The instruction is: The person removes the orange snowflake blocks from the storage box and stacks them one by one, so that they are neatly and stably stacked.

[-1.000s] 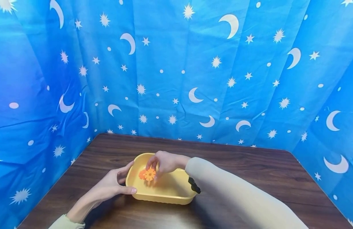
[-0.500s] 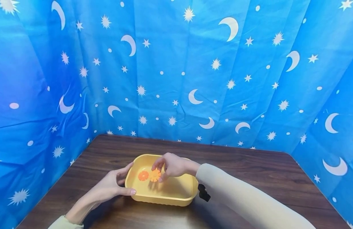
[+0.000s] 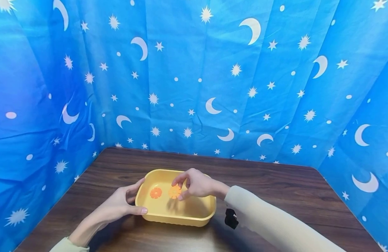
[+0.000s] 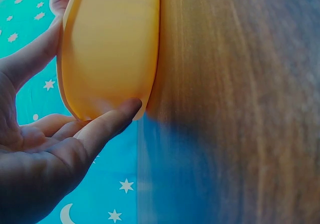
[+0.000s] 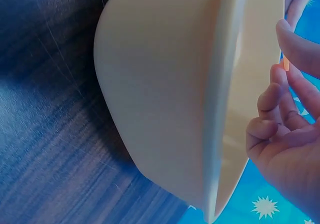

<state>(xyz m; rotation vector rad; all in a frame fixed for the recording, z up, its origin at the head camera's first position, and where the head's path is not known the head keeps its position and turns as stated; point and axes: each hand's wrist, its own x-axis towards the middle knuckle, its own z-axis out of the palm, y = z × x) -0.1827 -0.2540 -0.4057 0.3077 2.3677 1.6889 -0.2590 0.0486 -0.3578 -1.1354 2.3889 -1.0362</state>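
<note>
A yellow plastic bin [image 3: 178, 219] with rounded corners stands on the table. My left hand [image 3: 118, 206] grips its left end, thumb over the front corner and fingers along the far side; the left wrist view shows this hand [image 4: 65, 144] against the bin's end wall [image 4: 110, 59]. Over the middle of the bin, my right hand [image 3: 195, 183] pinches an orange notched snowflake disc [image 3: 174, 192] between thumb and fingers. A second, darker orange disc [image 3: 155, 193] lies on the bin floor to its left. Only the disc's edge [image 5: 286, 63] shows between the fingertips in the right wrist view.
The dark wood-grain table [image 3: 269, 196] extends around the bin. Behind it and at both sides hangs a blue curtain [image 3: 194, 70] with white moons and stars. A black object [image 3: 231, 218] sits by the right sleeve [image 3: 275, 217].
My right hand has moved right with its disc, away from the other disc, so a gap now shows between the two. The left hand keeps its place at the bin's left end.
</note>
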